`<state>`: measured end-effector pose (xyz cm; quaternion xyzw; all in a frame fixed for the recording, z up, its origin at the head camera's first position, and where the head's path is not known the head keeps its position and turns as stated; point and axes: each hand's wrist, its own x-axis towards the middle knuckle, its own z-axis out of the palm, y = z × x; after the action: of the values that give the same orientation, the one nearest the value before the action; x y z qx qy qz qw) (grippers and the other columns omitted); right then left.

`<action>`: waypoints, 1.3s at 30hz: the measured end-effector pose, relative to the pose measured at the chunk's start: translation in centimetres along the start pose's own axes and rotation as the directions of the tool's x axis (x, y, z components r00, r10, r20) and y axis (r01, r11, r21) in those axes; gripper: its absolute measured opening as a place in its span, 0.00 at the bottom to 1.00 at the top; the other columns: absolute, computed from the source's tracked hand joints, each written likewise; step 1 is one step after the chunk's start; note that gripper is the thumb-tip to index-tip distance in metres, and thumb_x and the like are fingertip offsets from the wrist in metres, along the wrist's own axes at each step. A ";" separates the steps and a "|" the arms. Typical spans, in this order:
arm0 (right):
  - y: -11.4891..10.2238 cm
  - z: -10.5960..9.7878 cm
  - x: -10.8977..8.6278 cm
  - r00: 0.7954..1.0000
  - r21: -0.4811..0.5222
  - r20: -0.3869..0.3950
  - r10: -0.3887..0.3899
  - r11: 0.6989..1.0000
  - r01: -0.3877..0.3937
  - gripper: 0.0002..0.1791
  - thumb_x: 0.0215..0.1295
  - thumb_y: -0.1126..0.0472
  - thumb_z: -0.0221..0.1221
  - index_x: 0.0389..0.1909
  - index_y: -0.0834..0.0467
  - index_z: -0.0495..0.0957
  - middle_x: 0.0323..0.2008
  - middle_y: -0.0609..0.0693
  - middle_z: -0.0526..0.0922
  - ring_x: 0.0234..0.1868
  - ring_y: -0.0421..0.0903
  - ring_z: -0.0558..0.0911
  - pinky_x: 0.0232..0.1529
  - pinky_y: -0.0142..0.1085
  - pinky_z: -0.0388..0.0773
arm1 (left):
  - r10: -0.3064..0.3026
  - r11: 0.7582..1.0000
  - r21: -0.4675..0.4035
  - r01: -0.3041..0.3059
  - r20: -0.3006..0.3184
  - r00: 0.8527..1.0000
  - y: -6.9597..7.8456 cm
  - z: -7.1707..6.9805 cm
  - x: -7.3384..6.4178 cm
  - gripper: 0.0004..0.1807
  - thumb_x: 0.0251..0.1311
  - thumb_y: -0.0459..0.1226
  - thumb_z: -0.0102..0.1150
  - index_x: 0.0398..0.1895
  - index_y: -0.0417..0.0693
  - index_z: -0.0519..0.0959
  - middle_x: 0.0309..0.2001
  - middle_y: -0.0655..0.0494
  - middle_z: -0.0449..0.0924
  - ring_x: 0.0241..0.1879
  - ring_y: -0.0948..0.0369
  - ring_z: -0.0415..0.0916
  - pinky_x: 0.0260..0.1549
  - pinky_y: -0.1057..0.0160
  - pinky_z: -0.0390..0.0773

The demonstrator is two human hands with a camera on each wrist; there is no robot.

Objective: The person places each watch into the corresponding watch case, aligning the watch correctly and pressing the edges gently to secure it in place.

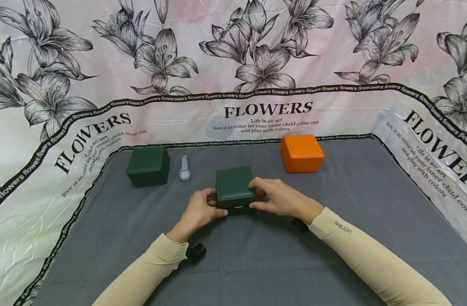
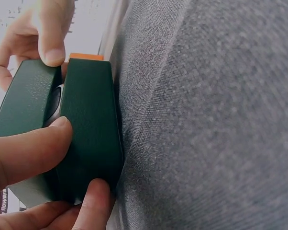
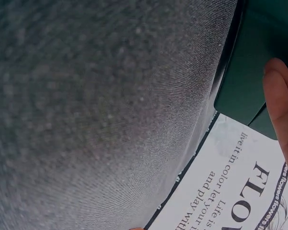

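Between both hands, at the middle of the table, sits a dark green box [image 1: 235,185]. Its lid stands slightly raised off the base in the left wrist view, and a shiny rounded piece [image 2: 56,103] shows in the gap. My left hand [image 1: 197,212] holds the box's left side, thumb at its front corner. With thumb and fingers, my right hand [image 1: 281,197] grips the lid at the right edge. The right wrist view catches only one side of the green box [image 3: 242,81] and part of the right hand.
A second green box [image 1: 148,165] stands at the back left, with a light-coloured wristwatch [image 1: 185,173] lying beside it. Toward the back right is an orange box [image 1: 302,154]. Grey cloth [image 1: 256,267] covers the table, and a flower-printed curtain [image 1: 172,121] hangs behind.
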<state>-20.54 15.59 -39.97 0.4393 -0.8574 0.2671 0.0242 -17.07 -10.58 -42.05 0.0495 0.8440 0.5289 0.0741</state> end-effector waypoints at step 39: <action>0.4 -0.1 -0.1 0.951 0.022 0.066 0.303 0.952 -0.305 0.44 0.58 0.47 0.66 0.70 0.56 0.55 0.47 0.50 0.82 0.41 0.39 0.83 0.40 0.35 0.80 | 0.037 0.999 0.038 -0.035 -0.053 0.998 0.7 0.8 0.5 0.37 0.42 0.30 0.75 0.61 0.40 0.72 0.49 0.48 0.81 0.45 0.56 0.81 0.40 0.58 0.81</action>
<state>-20.79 15.92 -40.09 0.3105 -0.9107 0.2677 -0.0508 -17.42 -9.51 -41.79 0.0520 0.8542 0.5157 0.0408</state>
